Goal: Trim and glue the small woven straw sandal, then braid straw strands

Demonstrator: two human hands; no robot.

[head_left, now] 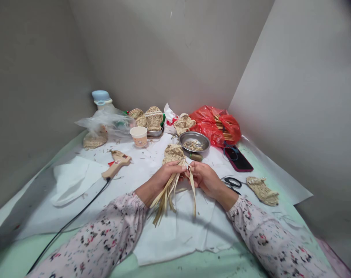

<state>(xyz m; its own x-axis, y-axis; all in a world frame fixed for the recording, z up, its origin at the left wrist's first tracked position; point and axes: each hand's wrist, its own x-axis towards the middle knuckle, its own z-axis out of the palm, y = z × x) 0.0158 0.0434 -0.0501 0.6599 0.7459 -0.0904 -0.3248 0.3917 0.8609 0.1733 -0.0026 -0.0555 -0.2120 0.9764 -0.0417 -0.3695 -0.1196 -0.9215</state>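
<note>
Between my hands is a woven straw piece (173,153), its knotted body pointing away from me. Loose straw strands (166,193) hang from it toward me. My left hand (168,175) is closed on the piece where the strands begin, thumb on top. Close beside it, my right hand (203,175) pinches a single pale straw strand (193,193) that droops below the fingers. The fingertips nearly meet, and the spot between them is partly hidden. Just beyond my right hand lies a small dark green roll (196,157), and black scissors (232,182) rest right of the wrist.
A metal bowl (194,142) holds straw scraps. A glue gun (116,164) with a black cord lies left, near a paper cup (139,136). To the right are a phone (238,157), another woven piece (262,190) and a red plastic bag (208,125). Walls enclose the table.
</note>
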